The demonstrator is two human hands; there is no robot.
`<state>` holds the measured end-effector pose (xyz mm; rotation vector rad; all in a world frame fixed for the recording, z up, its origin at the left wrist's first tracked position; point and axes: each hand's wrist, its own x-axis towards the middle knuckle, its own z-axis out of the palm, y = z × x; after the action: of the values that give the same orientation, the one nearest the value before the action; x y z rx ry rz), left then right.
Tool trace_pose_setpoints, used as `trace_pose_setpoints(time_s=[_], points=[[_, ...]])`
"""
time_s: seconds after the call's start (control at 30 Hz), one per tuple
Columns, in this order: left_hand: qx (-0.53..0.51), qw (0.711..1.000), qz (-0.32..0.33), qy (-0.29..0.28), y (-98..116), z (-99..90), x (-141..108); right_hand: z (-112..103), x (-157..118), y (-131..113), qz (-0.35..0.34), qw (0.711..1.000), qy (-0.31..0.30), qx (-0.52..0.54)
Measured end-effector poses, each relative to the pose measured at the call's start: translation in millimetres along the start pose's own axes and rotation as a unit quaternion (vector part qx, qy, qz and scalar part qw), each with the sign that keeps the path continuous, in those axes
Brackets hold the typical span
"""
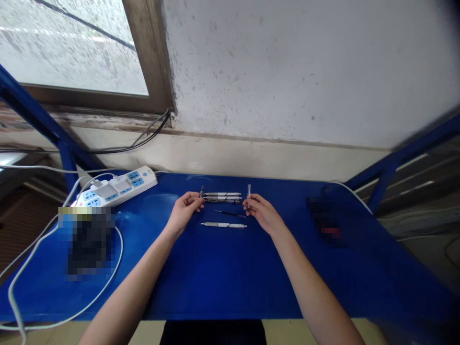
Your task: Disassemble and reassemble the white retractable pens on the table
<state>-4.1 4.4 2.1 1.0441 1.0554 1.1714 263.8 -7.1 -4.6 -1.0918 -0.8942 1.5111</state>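
Observation:
My left hand point(187, 206) is closed, thumb against fingers, on a short grey pen part point(201, 192) held upright. Across from it, my right hand point(263, 212) pinches a clear and white pen barrel point(249, 190), also upright. Between the hands, several white and grey pens point(223, 197) lie side by side on the blue table point(226, 273). Just below them rests a thin dark pen refill point(230, 213), its right end close to my right fingers. Nearer to me is a single white and grey pen point(223, 224), lying crosswise and touched by neither hand.
A white power strip point(143, 179) with plugs and white cables sits at the table's back left. Blurred-out dark items lie at left point(89, 244) and right point(325, 223). Blue metal frame bars point(384, 177) flank the table; a wall point(287, 76) stands behind.

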Motion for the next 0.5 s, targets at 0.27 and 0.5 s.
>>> trace_pose_setpoints(time_s=[0.27, 0.5], points=[[-0.004, 0.999, -0.028, -0.046, -2.4, -0.8, -0.3, 1.8, 0.4, -2.5, 0.011, 1.000, 0.011, 0.014], [0.000, 1.000, 0.019, -0.018, 3.9, 4.8, -3.7, 3.7, -1.0, -4.7, 0.006, 1.000, 0.026, 0.004]])
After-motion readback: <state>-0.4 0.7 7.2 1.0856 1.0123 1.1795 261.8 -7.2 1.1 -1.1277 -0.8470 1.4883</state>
